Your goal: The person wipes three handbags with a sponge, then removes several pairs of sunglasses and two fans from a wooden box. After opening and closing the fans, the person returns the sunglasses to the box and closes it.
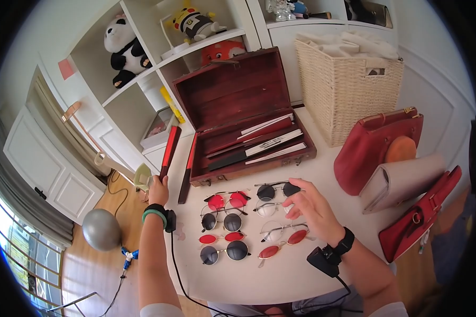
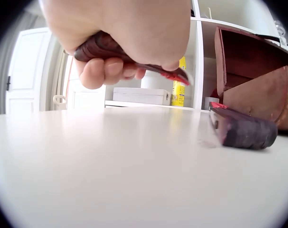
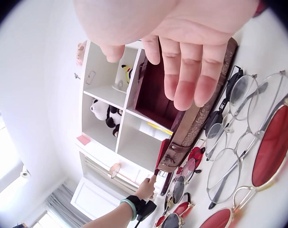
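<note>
Head view: behind the table, a white shelf unit (image 1: 124,113) is seen, with a panda toy (image 1: 127,58) seated in 1 compartment. The white table (image 1: 222,282) is topped by an open dark red case (image 1: 232,92), its lid raised; a woven basket (image 1: 349,90) is placed to the right of it. Nearer the right edge, a red handbag (image 1: 365,153), a pale clutch (image 1: 402,182) and a flat red bag (image 1: 407,232) are lined up.

The right hand (image 1: 314,208) is held above the right-hand column of glasses, its fingers stretched out, as is shown in the right wrist view. A red-and-black folded fan (image 1: 170,150) is gripped in the curled fingers of the left hand (image 1: 157,193) — raised off the tabletop, as the left wrist view shows. A second folded fan (image 1: 188,171) is laid on the table just beside the case's left end, and several more fans (image 1: 274,142) are stored inside the case. In front, glasses are arranged in 2 columns — red oval glasses (image 1: 269,251) and dark round glasses (image 1: 237,250) are included.
</note>
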A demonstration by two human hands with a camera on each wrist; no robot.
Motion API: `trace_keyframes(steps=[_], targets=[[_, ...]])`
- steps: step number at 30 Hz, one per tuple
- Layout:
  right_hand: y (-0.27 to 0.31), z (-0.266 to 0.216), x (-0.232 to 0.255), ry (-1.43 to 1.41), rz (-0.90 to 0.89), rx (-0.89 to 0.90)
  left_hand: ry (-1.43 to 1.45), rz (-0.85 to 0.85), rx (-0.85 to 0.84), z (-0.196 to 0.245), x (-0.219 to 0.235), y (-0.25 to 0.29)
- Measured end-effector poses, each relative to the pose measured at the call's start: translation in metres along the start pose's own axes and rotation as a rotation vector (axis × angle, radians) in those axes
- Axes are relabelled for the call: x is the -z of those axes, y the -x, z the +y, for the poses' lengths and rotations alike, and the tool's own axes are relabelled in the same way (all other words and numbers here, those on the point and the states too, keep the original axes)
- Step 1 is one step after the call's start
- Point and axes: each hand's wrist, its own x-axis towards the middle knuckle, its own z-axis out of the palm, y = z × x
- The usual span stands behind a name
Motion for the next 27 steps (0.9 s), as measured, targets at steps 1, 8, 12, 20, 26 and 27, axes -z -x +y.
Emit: trace_keyframes(steps=[1, 8, 12, 20, 26, 27], targets=[[0.000, 0.001, 0.000, 0.002, 0.003, 0.000, 0.006, -0.018, -0.002, 0.001, -0.005, -0.002], [-0.001, 0.001, 0.003, -0.004, 0.020, -0.008, -0.043, -0.142, -0.137, 0.022, -0.027, -0.012], [-0.001, -0.001, 0.002, -0.007, 0.014, -0.017, -0.148, -0.259, -0.134, 0.031, -0.032, -0.018], [-0.001, -0.001, 0.002, 0.000, 0.017, -0.009, -0.225, -0.201, -0.211, 0.050, -0.008, -0.008], [0.001, -0.001, 0.000, -0.005, 0.017, -0.029, 0.330, -0.045, -0.476, 0.158, 0.038, 0.001], [0.001, -0.001, 0.001, 0.015, -0.003, -0.027, 0.378, -0.164, -0.533, 0.170, 0.031, 0.002]])
